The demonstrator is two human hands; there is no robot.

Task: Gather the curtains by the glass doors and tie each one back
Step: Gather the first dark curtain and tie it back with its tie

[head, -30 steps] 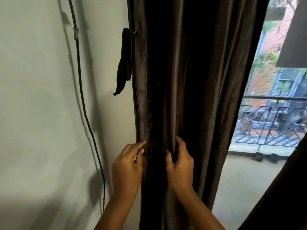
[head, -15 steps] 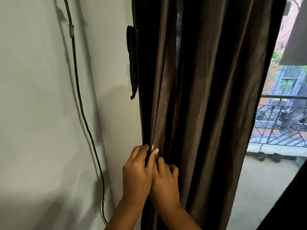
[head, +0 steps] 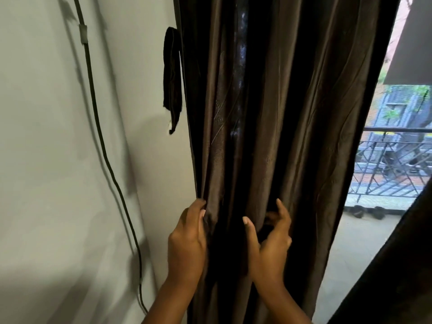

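The dark brown curtain (head: 280,113) is hanging in deep vertical folds down the middle of the view, bunched against the left side of the glass doors, its left edge lying just beside the pale wall (head: 46,160). The cloth is showing a soft sheen on the raised pleats and near-black shadow in the hollows between them, with faint diagonal creases running across the right-hand folds.

The left hand (head: 187,242) is gripping the curtain's left edge, its fingers curling round the hem and disappearing behind the fabric, the thumb lying on the front. The right hand (head: 271,239) is sitting a little to the right at about the same height, half closed: its thumb is pressing against a pleat on the near face while the fingers are curling in behind a fold, so it is gathering cloth between them. Both forearms are reaching up from the bottom of the view.

A narrow dark fabric tie-back (head: 172,76) is dangling as a limp loop on the wall just left of the curtain's upper edge, well above the hands. A thin black cable (head: 102,148) is running down the wall further left, held by a small pale clip (head: 83,33). Beyond the glass on the right, a metal lattice balcony railing (head: 392,169) is standing on a light floor. A second dark curtain (head: 397,265) is cutting across the lower right corner.
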